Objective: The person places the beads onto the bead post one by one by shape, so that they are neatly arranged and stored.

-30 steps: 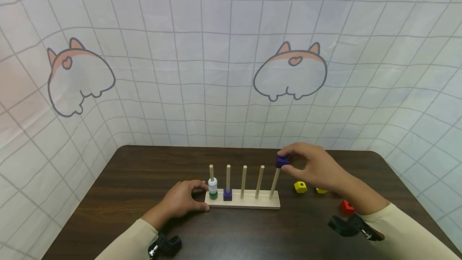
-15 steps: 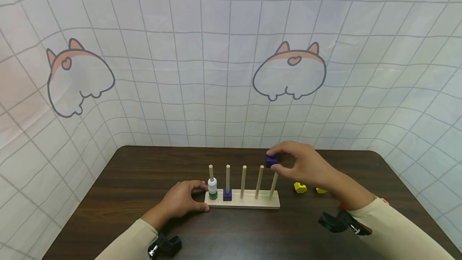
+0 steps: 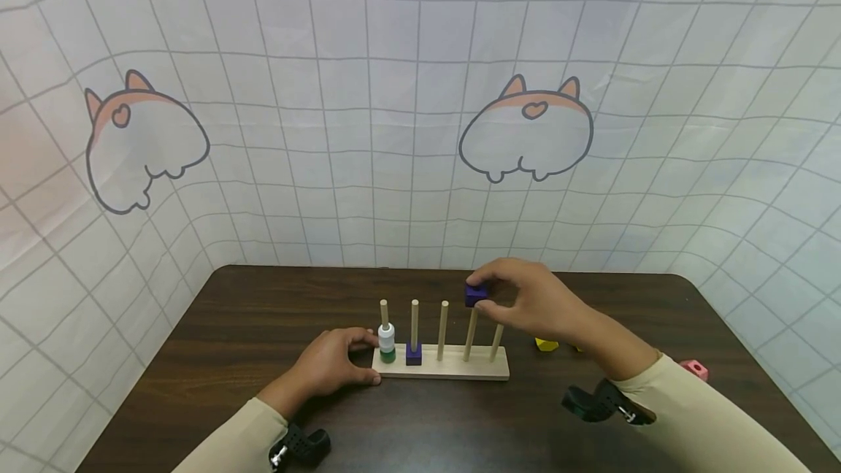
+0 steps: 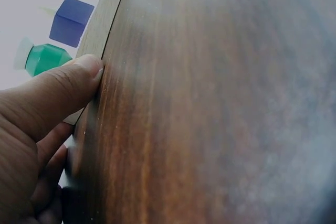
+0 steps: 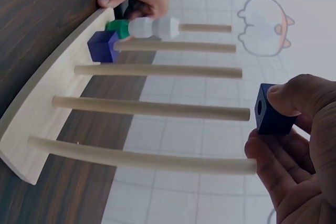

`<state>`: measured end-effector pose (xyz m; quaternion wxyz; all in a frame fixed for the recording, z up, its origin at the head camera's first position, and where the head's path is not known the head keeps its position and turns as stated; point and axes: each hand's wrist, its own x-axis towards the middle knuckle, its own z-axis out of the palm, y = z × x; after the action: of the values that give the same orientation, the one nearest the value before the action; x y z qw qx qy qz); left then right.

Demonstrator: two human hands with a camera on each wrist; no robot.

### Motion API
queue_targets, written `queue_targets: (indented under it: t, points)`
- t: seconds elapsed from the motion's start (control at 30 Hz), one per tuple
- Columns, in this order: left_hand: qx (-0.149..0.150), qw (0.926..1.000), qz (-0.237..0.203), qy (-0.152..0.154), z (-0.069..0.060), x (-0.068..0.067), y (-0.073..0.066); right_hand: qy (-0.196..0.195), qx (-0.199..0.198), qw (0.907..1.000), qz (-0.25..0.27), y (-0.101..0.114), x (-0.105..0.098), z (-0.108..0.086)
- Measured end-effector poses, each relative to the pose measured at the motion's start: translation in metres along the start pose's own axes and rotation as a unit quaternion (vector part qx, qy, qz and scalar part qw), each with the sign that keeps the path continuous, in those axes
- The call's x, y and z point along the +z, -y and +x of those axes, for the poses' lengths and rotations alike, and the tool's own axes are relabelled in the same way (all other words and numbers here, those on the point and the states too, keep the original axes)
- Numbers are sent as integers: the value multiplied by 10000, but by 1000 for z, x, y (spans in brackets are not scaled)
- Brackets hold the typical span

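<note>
A wooden peg board (image 3: 453,369) with several upright pegs stands on the table. My left hand (image 3: 335,362) grips its left end, thumb on the front edge, fingers at the back. White beads (image 3: 386,337) above a green bead (image 4: 47,59) sit on the leftmost peg, and a purple cube bead (image 3: 413,354) is at the bottom of the second. Between thumb and fingers, my right hand (image 3: 535,301) pinches another purple cube bead (image 5: 273,109) at the top of the fourth peg (image 5: 157,107). In the right wrist view, its hole faces that peg's tip across a small gap.
Right of the board lies a yellow bead (image 3: 546,344), with a second yellow one mostly behind the right arm. A pink bead (image 3: 695,369) lies beyond the right sleeve. A white gridded curtain (image 3: 328,166) hangs behind the dark wooden table (image 3: 407,429).
My right hand has carried the purple cube bead leftward from the rightmost peg's top to the fourth peg's top. My left hand and the peg board have stayed in place.
</note>
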<state>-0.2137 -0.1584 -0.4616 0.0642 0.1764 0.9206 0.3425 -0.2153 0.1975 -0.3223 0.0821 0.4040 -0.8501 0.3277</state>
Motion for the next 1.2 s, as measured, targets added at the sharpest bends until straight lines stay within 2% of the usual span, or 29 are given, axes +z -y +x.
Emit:
queue_targets:
  t: [0.63, 1.2]
  points:
    - [63, 9999, -76, 18, 0, -1, 0, 7, 57, 10000, 49, 11, 17, 18]
    - [-23, 10000, -78, 45, 2, 0, 0, -12, 423, 9988, 246, 23, 35, 31]
